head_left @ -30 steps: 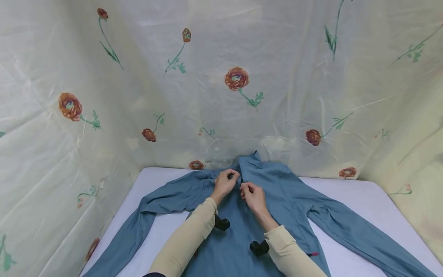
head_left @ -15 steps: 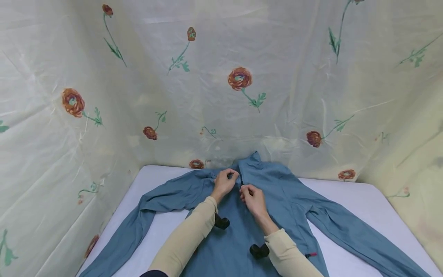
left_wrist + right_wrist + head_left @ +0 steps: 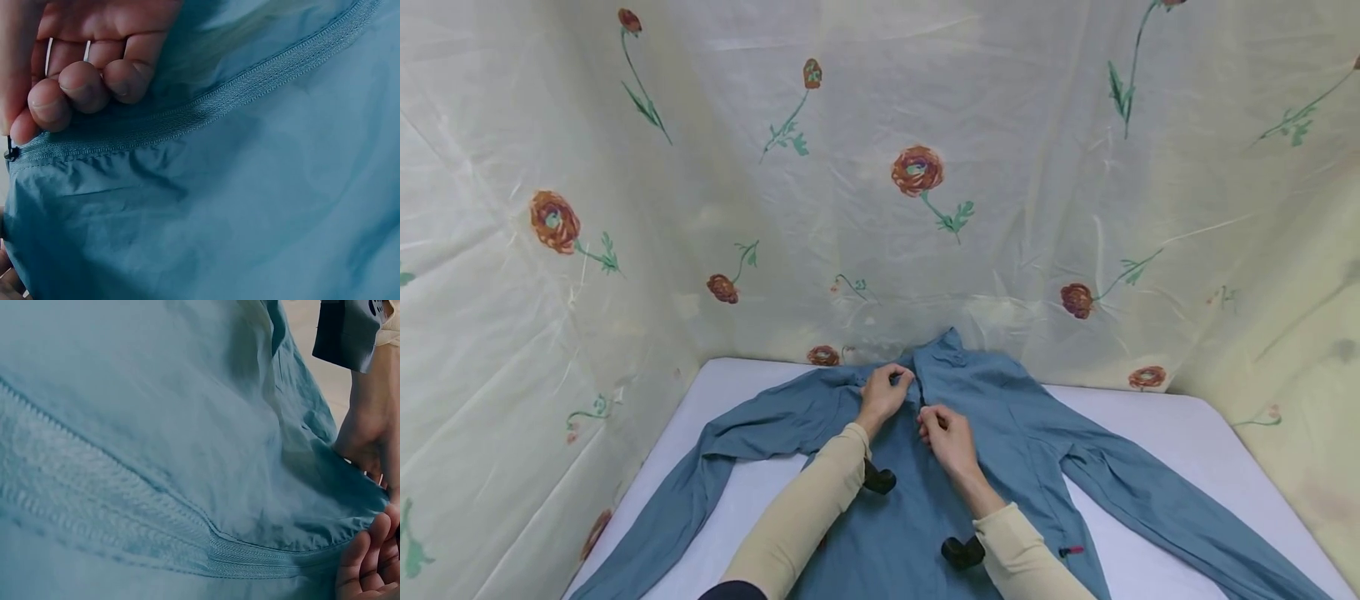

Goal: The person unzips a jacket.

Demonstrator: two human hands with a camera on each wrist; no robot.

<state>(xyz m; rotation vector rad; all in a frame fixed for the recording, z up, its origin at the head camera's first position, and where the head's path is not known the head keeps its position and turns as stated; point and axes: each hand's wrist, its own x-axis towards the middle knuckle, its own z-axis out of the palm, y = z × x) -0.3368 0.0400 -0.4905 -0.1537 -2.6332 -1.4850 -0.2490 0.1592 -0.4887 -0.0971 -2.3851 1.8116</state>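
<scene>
A blue zip-up jacket (image 3: 1000,417) lies spread on a white table, collar at the far side and sleeves out to both sides. Beside the zip near the collar, my left hand (image 3: 883,396) pinches the cloth; its fingers show only partly in the right wrist view. Just below and to the right, my right hand (image 3: 949,437) pinches the small black zip pull (image 3: 11,153). Zip tape (image 3: 206,106) runs away from those fingers in the left wrist view. Cloth around the slider is puckered and drawn up between both hands.
The white table (image 3: 1138,412) shows around the jacket. Behind and beside it hangs a pale curtain (image 3: 850,208) printed with flowers. A small red tab (image 3: 1071,550) sits at the jacket's right side. Each wrist carries a black camera (image 3: 962,552).
My right hand has moved slightly down along the zip, a little farther from my left hand. The left hand has stayed nearly in place.
</scene>
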